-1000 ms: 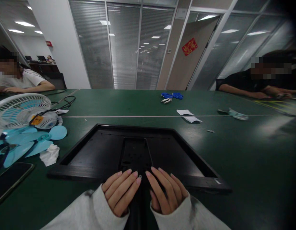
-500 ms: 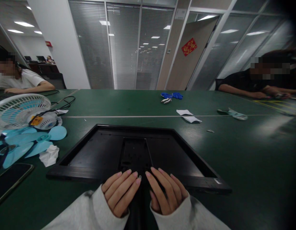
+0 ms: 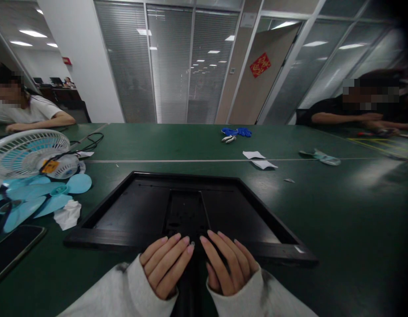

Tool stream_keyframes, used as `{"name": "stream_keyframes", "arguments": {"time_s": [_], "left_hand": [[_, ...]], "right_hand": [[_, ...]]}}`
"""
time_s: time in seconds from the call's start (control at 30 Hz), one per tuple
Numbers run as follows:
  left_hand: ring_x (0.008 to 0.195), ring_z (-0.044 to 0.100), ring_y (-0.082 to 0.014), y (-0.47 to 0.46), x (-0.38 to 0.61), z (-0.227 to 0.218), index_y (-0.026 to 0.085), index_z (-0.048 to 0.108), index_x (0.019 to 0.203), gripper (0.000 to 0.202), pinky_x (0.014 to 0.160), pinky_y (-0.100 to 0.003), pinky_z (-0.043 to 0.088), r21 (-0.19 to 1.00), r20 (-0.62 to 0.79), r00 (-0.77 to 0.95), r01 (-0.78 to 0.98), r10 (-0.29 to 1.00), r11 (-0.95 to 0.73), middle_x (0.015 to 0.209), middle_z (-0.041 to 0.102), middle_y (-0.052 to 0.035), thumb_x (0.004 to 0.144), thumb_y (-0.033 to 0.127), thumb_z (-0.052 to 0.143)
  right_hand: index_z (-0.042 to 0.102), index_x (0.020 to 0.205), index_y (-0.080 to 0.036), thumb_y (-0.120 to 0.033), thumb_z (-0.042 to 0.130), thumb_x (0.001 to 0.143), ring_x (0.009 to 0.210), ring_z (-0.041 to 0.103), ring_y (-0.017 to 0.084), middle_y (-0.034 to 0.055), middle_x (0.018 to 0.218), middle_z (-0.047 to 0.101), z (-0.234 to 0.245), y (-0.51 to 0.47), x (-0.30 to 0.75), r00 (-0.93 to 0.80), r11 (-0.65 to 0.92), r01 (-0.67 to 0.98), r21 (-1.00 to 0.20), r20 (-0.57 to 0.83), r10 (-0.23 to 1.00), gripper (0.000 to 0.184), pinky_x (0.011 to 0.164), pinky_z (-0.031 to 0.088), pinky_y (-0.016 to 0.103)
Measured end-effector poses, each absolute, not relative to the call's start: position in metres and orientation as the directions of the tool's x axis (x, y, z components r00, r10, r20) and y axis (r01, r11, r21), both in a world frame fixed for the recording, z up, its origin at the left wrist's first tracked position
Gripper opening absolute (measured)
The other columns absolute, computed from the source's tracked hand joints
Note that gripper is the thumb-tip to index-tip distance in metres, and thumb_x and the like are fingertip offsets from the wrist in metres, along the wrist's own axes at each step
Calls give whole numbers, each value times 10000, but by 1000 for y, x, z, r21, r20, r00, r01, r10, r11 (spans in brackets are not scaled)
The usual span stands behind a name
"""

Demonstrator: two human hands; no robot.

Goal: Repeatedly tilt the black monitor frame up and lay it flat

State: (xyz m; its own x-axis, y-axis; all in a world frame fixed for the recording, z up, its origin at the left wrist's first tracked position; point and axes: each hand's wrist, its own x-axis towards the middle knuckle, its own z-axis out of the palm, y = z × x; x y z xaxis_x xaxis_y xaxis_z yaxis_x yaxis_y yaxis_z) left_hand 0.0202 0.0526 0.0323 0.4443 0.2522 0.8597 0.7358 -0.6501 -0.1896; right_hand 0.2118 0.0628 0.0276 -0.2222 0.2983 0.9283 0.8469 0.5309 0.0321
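A black monitor (image 3: 124, 209) lies on the green table with its back upward. Its dark stand neck (image 3: 189, 281) runs toward me between my wrists. My left hand (image 3: 169, 264) rests on the near edge, left of the neck, its fingers stretched out side by side and the thumb hidden. To the right of the neck, my right hand (image 3: 228, 262) lies with fingers extended and slightly apart. Both hands are open, and I see nothing held in them. Close to my left fingertips is a small shiny metal piece (image 3: 192, 243), too small to name.
At left are a white fan housing (image 3: 32, 152), blue fan blades (image 3: 58, 189), crumpled paper (image 3: 68, 215) and a phone (image 3: 17, 251). Blue gloves (image 3: 237, 132), folded paper (image 3: 259, 160) and a pale green strip (image 3: 325, 157) lie farther back. People sit at both sides.
My hands and the monitor stay in place. The person at the right has shifted their arms, with one hand now raised higher off the table.
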Motion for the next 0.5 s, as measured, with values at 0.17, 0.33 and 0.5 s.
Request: {"name": "stream_keyframes", "arguments": {"time_s": [0.17, 0.33, 0.5], "left_hand": [[1114, 595, -162, 53, 22, 32, 151, 639, 1143, 381, 993, -298, 432, -175, 872, 422, 743, 249, -646, 1139, 670, -40, 954, 132, 309], [1119, 592, -164, 53, 22, 33, 152, 642, 1141, 383, 981, -300, 441, -184, 867, 433, 739, 247, -649, 1155, 664, -34, 942, 117, 316], [1118, 591, -157, 53, 23, 35, 152, 641, 1137, 380, 976, -292, 442, -163, 872, 416, 744, 258, -648, 1140, 671, -33, 947, 130, 313]], "right_hand": [[676, 1055, -241, -121, 388, 836, 1016, 607, 114, -1, 1034, 695, 28, 62, 211, -200, 529, 848, 11, 932, 301, 382, 981, 370, 288], [679, 1052, -239, -110, 400, 821, 1005, 613, 119, -3, 1035, 694, 29, 62, 210, -199, 528, 849, 16, 936, 292, 385, 973, 379, 292], [678, 1053, -234, -105, 402, 815, 1004, 613, 123, -1, 1043, 691, 29, 63, 210, -204, 531, 847, 19, 935, 291, 386, 969, 380, 296]]}}
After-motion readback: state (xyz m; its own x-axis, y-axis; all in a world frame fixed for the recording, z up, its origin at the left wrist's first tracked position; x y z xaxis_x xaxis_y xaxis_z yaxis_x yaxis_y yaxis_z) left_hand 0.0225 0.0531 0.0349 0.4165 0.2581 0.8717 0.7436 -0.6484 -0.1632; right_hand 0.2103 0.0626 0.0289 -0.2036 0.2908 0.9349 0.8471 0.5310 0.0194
